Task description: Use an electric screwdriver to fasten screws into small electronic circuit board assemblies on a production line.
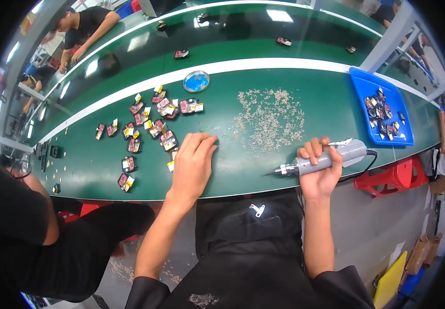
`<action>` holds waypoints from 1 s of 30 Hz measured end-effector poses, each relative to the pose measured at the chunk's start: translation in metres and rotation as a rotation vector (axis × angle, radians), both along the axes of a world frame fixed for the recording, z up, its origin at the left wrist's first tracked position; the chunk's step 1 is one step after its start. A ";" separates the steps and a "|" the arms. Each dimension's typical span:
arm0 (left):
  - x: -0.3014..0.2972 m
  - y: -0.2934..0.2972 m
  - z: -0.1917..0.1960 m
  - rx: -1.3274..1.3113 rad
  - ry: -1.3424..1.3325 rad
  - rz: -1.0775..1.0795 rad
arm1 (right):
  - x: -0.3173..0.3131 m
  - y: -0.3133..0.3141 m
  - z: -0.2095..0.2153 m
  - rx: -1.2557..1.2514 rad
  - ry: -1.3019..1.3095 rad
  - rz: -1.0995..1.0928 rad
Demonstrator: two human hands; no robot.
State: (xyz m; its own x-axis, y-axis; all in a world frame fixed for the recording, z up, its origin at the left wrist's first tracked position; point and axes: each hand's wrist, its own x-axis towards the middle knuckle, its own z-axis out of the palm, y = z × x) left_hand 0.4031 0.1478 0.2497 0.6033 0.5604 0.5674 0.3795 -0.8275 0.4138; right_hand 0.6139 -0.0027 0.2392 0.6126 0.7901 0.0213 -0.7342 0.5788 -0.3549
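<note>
1. The grey electric screwdriver (312,164) lies across the fingers of the right hand (320,180), which are curled round its barrel from 12 o'clock, the thumb along its 3 o'clock side; it is held above the near part of the worktop (305,77).
2. Its bit (273,173) points between 8 and 9 o'clock, clear of the fingertips; the black cord (372,161) leaves the other end.
3. The left hand (192,159) is low over the worktop at the bit's 9 o'clock. Its fingers are bunched closely, aimed at 1 o'clock; whether they pinch anything, I cannot tell.
4. Red-and-black modules (141,119) with yellow and white tabs spread from that hand's 8 to 11 o'clock; the nearest is partly hidden by it.
5. Loose small screws (271,123) are scattered at the bit's 12 o'clock.
6. A round blue-filled dish (197,91) sits at the left hand's 12 o'clock.
7. A blue tray (408,140) of modules stands at the right hand's 2 o'clock.
</note>
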 end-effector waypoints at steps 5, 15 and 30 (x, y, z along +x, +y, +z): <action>0.001 -0.007 0.005 0.029 0.100 -0.026 | -0.001 -0.004 0.003 0.038 0.010 0.003; 0.003 0.004 0.004 0.239 0.255 -0.099 | 0.001 0.002 0.001 0.027 0.038 0.014; -0.008 0.003 0.007 -0.174 -0.122 -0.045 | -0.003 -0.003 0.004 0.022 0.026 -0.015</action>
State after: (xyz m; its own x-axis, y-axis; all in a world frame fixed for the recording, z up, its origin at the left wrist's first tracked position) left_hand 0.3952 0.1510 0.2571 0.5627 0.6301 0.5351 0.2816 -0.7547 0.5925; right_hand 0.6111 -0.0056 0.2431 0.6249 0.7804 0.0225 -0.7342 0.5972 -0.3229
